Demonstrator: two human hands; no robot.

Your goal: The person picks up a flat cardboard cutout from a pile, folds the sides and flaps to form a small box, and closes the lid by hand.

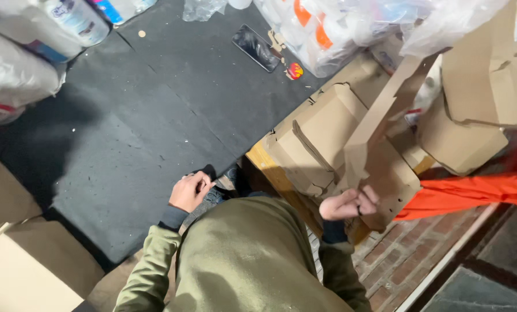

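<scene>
We find the right hand (351, 203) clamped on one flattened brown cardboard box (380, 173); the left hand (190, 192) is curled closed and empty; the stacked brown cardboard pile (322, 127) lies unsorted.

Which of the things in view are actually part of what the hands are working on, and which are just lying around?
In hand:
- flat cardboard piece, pinched at its lower edge by the right hand
- stack of flattened cardboard pieces beside it
- left hand, closed near the knee

Lying about:
- phone on the black mat
- plastic-wrapped packs
- orange cloth
</scene>
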